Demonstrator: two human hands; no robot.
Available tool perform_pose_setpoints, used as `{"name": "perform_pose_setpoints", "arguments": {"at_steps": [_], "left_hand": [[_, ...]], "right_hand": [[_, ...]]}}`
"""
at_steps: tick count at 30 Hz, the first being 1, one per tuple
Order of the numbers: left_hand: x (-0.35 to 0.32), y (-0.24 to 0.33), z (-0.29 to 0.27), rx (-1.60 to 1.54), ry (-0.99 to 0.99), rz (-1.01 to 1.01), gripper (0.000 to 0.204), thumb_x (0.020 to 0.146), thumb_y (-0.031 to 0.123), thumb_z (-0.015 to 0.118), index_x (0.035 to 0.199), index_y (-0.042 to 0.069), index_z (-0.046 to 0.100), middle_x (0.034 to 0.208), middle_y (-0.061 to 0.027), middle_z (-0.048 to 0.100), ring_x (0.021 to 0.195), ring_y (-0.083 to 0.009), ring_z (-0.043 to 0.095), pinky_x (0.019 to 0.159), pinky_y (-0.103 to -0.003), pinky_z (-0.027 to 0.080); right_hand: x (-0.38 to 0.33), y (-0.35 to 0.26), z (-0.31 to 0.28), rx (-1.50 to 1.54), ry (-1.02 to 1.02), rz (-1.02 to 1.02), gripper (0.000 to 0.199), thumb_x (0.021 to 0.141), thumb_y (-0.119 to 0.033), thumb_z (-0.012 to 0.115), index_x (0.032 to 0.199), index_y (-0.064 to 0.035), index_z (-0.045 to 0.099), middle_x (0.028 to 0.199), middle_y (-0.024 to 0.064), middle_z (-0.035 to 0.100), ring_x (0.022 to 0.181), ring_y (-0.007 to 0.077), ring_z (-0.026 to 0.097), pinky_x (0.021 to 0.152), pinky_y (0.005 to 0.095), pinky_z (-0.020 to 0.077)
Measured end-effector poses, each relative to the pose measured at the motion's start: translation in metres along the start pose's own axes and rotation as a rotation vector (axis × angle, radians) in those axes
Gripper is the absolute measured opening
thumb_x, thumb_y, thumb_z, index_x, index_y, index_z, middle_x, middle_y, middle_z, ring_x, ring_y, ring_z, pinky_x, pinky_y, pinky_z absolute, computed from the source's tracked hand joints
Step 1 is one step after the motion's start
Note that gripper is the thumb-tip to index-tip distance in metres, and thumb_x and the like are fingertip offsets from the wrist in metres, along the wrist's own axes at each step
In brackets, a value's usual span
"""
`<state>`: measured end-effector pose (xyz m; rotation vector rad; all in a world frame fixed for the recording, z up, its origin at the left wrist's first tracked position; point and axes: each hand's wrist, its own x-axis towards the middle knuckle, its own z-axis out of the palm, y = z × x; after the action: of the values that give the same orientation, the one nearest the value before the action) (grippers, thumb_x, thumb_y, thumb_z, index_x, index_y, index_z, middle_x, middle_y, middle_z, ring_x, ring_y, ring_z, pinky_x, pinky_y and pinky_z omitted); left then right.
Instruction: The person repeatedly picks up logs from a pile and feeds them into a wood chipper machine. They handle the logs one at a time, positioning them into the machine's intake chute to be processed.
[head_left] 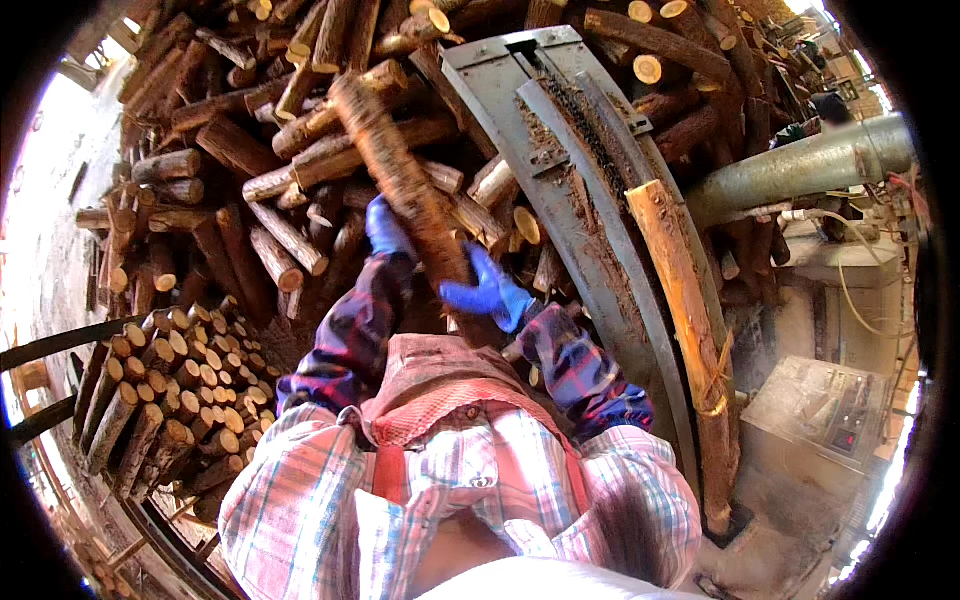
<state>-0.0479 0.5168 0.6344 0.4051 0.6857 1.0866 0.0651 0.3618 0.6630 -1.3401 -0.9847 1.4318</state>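
From the head camera: I lift a rough-barked log (400,180) out of the woodpile (230,150), my blue-gloved left hand (385,228) wrapped around its middle, my right hand (490,292) clamped on its lower end near my chest. The log tilts up and away, its far end over the pile. Just to my right runs a grey metal feed chute (570,170) with a peeled log (685,330) lying along it. Best kept firmly gripped by both hands, I judge, and swung clear of the chute's edge.
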Motion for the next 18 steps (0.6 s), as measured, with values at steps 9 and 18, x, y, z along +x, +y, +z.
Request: {"name": "perform_pose_setpoints", "arguments": {"at_steps": [9, 18], "left_hand": [[-0.023, 0.033, 0.167, 0.331, -0.486, 0.011, 0.032, 0.090, 0.020, 0.056, 0.116, 0.002, 0.057, 0.103, -0.0050, 0.062, 0.095, -0.0136, 0.057, 0.087, -0.028, 0.045], [-0.006, -0.005, -0.082, 1.011, -0.261, -0.049, 0.047, 0.086, 0.030, 0.060, 0.118, -0.005, 0.055, 0.111, -0.0142, 0.061, 0.103, -0.0221, 0.056, 0.090, -0.033, 0.044]], "right_hand": [[0.016, -0.153, -0.161, -0.516, 0.638, -0.461, 0.080, 0.070, -0.047, 0.078, 0.128, -0.0025, 0.046, 0.113, 0.0157, 0.062, 0.102, 0.0263, 0.060, 0.087, 0.0365, 0.0482], [0.028, -0.094, -0.286, -1.532, 0.819, -0.104, 0.079, 0.069, -0.057, 0.069, 0.126, -0.0054, 0.051, 0.113, 0.0216, 0.061, 0.104, 0.0372, 0.059, 0.088, 0.0438, 0.0476]]}}
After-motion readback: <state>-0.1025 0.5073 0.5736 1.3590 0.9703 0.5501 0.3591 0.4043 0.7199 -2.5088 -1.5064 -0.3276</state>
